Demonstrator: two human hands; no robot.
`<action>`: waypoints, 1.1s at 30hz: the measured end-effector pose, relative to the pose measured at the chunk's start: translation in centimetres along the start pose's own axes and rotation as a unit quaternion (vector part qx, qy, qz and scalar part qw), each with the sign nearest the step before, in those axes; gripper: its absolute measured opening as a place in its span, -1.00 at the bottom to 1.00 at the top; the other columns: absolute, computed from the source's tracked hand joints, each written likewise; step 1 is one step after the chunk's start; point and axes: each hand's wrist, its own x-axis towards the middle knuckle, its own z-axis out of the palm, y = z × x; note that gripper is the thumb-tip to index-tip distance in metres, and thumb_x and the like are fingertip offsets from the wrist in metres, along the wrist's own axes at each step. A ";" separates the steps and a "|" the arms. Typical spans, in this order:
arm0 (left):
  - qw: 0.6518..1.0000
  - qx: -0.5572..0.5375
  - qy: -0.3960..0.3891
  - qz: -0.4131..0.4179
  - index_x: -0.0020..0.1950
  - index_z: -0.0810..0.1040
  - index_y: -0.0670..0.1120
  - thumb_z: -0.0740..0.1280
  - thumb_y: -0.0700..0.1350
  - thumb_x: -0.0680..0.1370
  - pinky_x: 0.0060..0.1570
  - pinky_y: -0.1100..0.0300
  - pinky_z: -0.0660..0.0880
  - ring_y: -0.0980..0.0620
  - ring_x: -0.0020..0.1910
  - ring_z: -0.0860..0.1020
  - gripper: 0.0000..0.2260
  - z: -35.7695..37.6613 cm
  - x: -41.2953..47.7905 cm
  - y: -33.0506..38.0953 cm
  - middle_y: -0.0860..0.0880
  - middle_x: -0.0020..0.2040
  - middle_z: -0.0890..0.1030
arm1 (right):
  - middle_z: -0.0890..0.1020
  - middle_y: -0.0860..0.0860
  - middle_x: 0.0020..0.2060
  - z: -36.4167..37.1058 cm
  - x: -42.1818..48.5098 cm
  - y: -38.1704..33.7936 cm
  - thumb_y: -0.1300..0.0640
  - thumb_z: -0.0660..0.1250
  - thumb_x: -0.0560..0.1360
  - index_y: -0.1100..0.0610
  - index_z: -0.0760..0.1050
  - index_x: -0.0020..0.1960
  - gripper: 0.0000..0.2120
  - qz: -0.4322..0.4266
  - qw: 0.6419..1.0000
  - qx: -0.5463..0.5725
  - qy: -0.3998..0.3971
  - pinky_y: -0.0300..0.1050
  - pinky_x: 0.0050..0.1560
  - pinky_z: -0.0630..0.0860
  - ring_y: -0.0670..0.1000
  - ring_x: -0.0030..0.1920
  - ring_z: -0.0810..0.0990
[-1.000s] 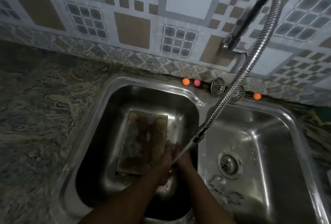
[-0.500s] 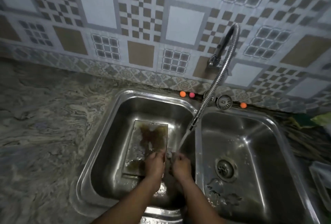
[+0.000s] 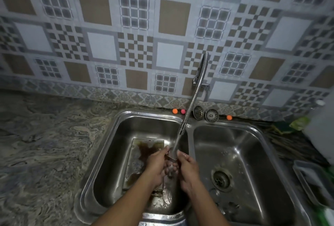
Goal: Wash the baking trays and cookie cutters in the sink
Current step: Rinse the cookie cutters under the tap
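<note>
A rectangular baking tray with brown stains lies flat in the left sink basin. Water runs from the flexible steel faucet onto a small shiny metal cookie cutter. Both hands hold it above the tray's right side. My left hand grips it from the left, and my right hand grips it from the right. Wet fingers of both hands meet under the stream and hide most of the cutter.
The right basin holds only its drain. Two strainer plugs and small orange and pink balls sit on the back rim. Marbled counter lies left. A grey tray and a white container stand right.
The view has pulled back and up, showing more wall. My hands have risen from low in the basin to just under the nozzle, with the small metal piece now between them.
</note>
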 end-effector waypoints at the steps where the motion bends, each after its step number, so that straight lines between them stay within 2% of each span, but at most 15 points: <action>1: 1.000 0.007 -0.006 0.007 0.13 0.63 -0.17 0.34 -0.10 0.59 -0.58 0.24 0.38 -0.05 -0.53 0.50 -0.80 0.2 -0.3 -0.1 -0.27 -0.26 0.58 | 0.65 0.26 -0.24 -0.2 -0.1 0.1 0.14 0.43 0.50 0.24 0.55 0.02 -0.81 -0.024 1.000 -0.002 0.017 -0.12 -0.41 0.49 0.09 -0.41 0.54; 4: 0.999 0.022 0.007 0.037 0.18 0.59 -0.14 0.30 -0.28 0.59 -0.62 0.28 0.35 0.02 -0.56 0.46 -0.81 0.5 -1.0 0.1 -0.23 -0.27 0.57 | 0.62 0.23 -0.32 0.4 -1.2 -0.6 0.20 0.41 0.51 0.24 0.51 -0.11 -0.88 -0.076 0.997 -0.028 -0.004 -0.09 -0.40 0.51 0.12 -0.40 0.55; 7: 0.996 0.029 0.045 0.072 0.19 0.61 -0.20 0.35 -0.34 0.54 -0.59 0.29 0.37 0.07 -0.53 0.46 -0.76 0.4 -0.8 0.6 -0.24 -0.15 0.67 | 0.65 0.20 -0.25 1.4 -1.9 -1.2 0.29 0.42 0.48 0.21 0.48 -0.01 -0.86 -0.126 0.988 -0.072 -0.046 0.02 -0.19 0.58 0.12 -0.27 0.62; 10: 0.996 -0.016 0.038 0.084 0.12 0.61 -0.22 0.32 -0.38 0.54 -0.47 0.30 0.49 0.00 -0.29 0.64 -0.80 0.7 -1.0 1.0 -0.29 -0.03 0.69 | 0.69 0.12 -0.22 1.1 -1.3 -1.7 0.32 0.39 0.50 0.16 0.58 -0.01 -0.88 -0.186 0.969 -0.147 -0.069 -0.06 -0.06 0.57 0.06 -0.15 0.64; 12: 0.995 -0.058 0.015 0.078 0.09 0.62 -0.26 0.28 -0.33 0.57 -0.30 0.22 0.57 -0.08 -0.11 0.67 -0.84 0.9 -1.1 1.2 -0.27 0.00 0.69 | 0.70 0.10 -0.21 0.9 -0.9 -1.9 0.25 0.35 0.54 0.13 0.63 -0.10 -0.90 -0.207 0.955 -0.196 -0.079 -0.15 -0.09 0.56 0.04 -0.14 0.65; 13: 0.994 -0.076 0.000 0.078 0.10 0.61 -0.30 0.27 -0.29 0.59 -0.27 0.19 0.58 -0.09 -0.10 0.66 -0.83 0.9 -1.1 1.4 -0.28 0.01 0.68 | 0.70 0.10 -0.21 1.0 -0.8 -2.0 0.20 0.32 0.56 0.14 0.63 -0.11 -0.87 -0.213 0.953 -0.200 -0.080 -0.16 -0.11 0.55 0.04 -0.15 0.65; 17: 0.994 -0.057 -0.034 0.086 0.07 0.61 -0.33 0.35 -0.14 0.57 -0.30 0.20 0.58 -0.04 -0.24 0.64 -0.76 1.3 -0.7 1.8 -0.25 -0.09 0.68 | 0.68 0.07 -0.30 1.9 -0.7 -2.6 0.03 0.18 0.64 0.14 0.62 -0.20 -0.64 -0.228 0.947 -0.216 -0.067 -0.16 -0.22 0.53 -0.04 -0.26 0.64; 20: 0.994 -0.046 -0.040 0.087 0.08 0.61 -0.36 0.37 -0.15 0.56 -0.35 0.23 0.56 -0.06 -0.24 0.65 -0.74 1.7 -0.4 1.6 -0.25 -0.09 0.67 | 0.64 0.01 -0.32 1.6 -0.2 -2.6 0.09 0.17 0.64 0.09 0.54 -0.24 -0.68 -0.239 0.939 -0.238 -0.061 -0.19 -0.23 0.50 -0.06 -0.26 0.60; 22: 0.994 -0.061 -0.034 0.083 0.06 0.63 -0.32 0.38 -0.16 0.56 -0.22 0.16 0.58 -0.11 -0.11 0.67 -0.77 1.7 0.2 1.7 -0.28 -0.03 0.68 | 0.66 0.04 -0.21 1.7 -0.1 -2.6 0.14 0.18 0.63 0.09 0.55 -0.13 -0.77 -0.250 0.929 -0.257 -0.087 -0.12 -0.12 0.54 -0.02 -0.16 0.63; 24: 0.994 -0.066 -0.025 0.077 0.00 0.66 -0.28 0.40 -0.15 0.54 -0.18 0.12 0.56 -0.10 -0.12 0.66 -0.81 1.9 0.4 2.1 -0.26 -0.07 0.69 | 0.68 0.03 -0.17 1.6 0.1 -2.5 0.21 0.24 0.60 0.07 0.60 -0.10 -0.81 -0.281 0.911 -0.274 -0.126 -0.08 -0.05 0.56 -0.02 -0.11 0.65; 26: 0.997 -0.032 -0.026 0.070 -0.05 0.68 -0.22 0.41 -0.12 0.53 -0.21 0.16 0.53 -0.07 -0.18 0.65 -0.84 2.0 0.5 2.4 -0.21 -0.13 0.70 | 0.66 -0.08 -0.18 1.2 0.6 -2.2 0.25 0.34 0.49 -0.02 0.62 -0.22 -0.78 -0.334 0.879 -0.309 -0.146 -0.11 -0.05 0.54 -0.08 -0.11 0.62; 28: 0.997 0.006 -0.038 0.070 -0.06 0.69 -0.18 0.37 -0.16 0.55 -0.28 0.19 0.50 -0.06 -0.24 0.64 -0.87 1.9 0.4 2.8 -0.17 -0.16 0.71 | 0.58 -0.17 -0.16 0.8 1.0 -1.8 0.15 0.40 0.42 -0.07 0.62 -0.27 -0.84 -0.365 0.839 -0.381 -0.131 -0.07 0.00 0.50 -0.11 -0.04 0.54; 31: 0.997 0.018 -0.029 0.070 -0.01 0.65 -0.22 0.34 -0.22 0.58 -0.28 0.16 0.51 -0.06 -0.29 0.62 -0.89 1.7 0.6 2.9 -0.17 -0.19 0.70 | 0.39 -0.25 -0.13 0.2 0.7 -1.5 -0.10 0.40 0.41 -0.18 0.62 -0.18 -0.96 -0.362 0.772 -0.520 -0.044 -0.08 0.05 0.36 -0.09 0.02 0.36; 32: 0.997 0.007 -0.023 0.068 -0.01 0.64 -0.23 0.33 -0.22 0.59 -0.26 0.13 0.52 -0.07 -0.29 0.62 -0.89 1.7 0.7 2.9 -0.17 -0.20 0.69 | 0.36 -0.25 -0.12 0.1 0.3 -1.5 -0.14 0.42 0.39 -0.20 0.62 -0.16 -0.94 -0.350 0.773 -0.528 -0.021 -0.11 0.04 0.32 -0.09 0.02 0.33; 33: 0.998 -0.019 -0.019 0.061 -0.01 0.62 -0.24 0.30 -0.22 0.61 -0.23 0.10 0.53 -0.07 -0.29 0.62 -0.87 1.6 0.8 2.8 -0.17 -0.20 0.68 | 0.35 -0.23 -0.11 0.1 0.0 -1.7 -0.14 0.45 0.36 -0.20 0.62 -0.18 -0.93 -0.344 0.792 -0.505 -0.008 -0.14 0.02 0.33 -0.10 0.01 0.35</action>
